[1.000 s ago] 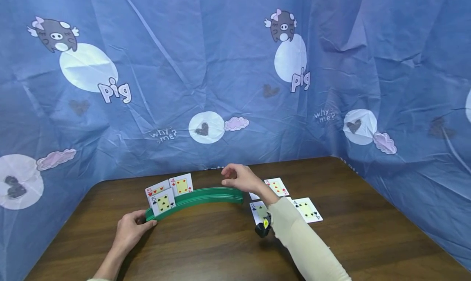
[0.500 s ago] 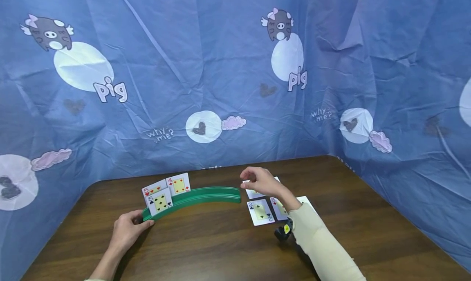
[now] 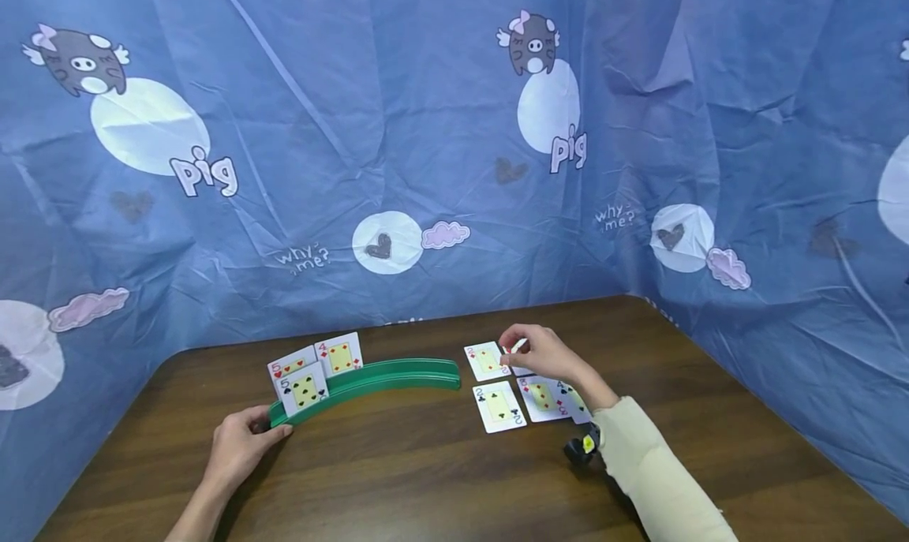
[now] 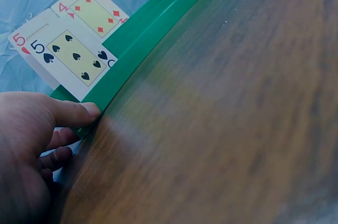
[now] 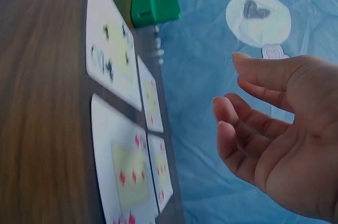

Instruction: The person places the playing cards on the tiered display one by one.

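Observation:
My left hand [image 3: 240, 446] grips the left end of a green curved card holder [image 3: 405, 375], thumb on its near side. Three playing cards stand in the holder: a five of spades [image 4: 76, 57] in front, a five of hearts [image 3: 289, 360] partly hidden behind it, and a four of diamonds [image 3: 339, 355]. My right hand [image 3: 545, 354] is above the loose cards, its fingers loosely bent with nothing between them in the right wrist view. Beneath or beside it lie a diamonds card [image 3: 486, 360], a two of clubs [image 3: 499, 407] and a three of diamonds [image 3: 541, 398]; another card is mostly hidden.
A black four [image 3: 578, 406] lies overlapped at the right of the loose cards, partly behind the right wrist. The brown wooden table [image 3: 398, 479] ends at a blue printed cloth [image 3: 426, 132] behind. A black device [image 3: 582, 447] is strapped to the right wrist.
My right hand has moved right from above the holder's right end to over the loose cards, uncovering the cards on the left. The left hand keeps its grip on the holder.

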The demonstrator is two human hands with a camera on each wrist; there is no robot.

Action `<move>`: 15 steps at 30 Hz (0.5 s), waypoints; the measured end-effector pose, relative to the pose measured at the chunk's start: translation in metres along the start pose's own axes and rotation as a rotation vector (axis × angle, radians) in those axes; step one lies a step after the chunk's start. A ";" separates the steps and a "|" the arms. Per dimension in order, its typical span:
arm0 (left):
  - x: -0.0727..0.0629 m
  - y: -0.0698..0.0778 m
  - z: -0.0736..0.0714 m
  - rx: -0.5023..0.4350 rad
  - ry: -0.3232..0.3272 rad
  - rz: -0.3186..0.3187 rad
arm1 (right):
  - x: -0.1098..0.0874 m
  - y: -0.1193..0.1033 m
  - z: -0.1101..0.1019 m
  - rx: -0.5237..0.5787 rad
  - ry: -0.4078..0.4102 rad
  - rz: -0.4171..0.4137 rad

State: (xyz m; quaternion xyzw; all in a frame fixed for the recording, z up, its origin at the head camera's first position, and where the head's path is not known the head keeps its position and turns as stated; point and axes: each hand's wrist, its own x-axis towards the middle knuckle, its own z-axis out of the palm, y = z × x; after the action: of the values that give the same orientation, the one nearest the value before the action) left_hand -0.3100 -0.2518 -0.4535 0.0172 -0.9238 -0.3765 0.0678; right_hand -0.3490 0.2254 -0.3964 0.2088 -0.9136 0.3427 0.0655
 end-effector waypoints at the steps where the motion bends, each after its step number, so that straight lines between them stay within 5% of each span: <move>1: 0.000 0.000 0.000 -0.001 -0.001 0.001 | -0.002 0.002 -0.002 -0.003 -0.001 0.010; 15: 0.000 0.001 0.000 0.010 0.004 -0.008 | -0.028 0.033 -0.023 -0.047 0.022 0.066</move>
State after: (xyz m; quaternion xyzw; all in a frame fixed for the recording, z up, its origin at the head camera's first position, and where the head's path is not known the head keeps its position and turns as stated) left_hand -0.3101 -0.2512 -0.4524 0.0220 -0.9254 -0.3722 0.0679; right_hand -0.3380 0.2729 -0.4062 0.1730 -0.9269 0.3257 0.0692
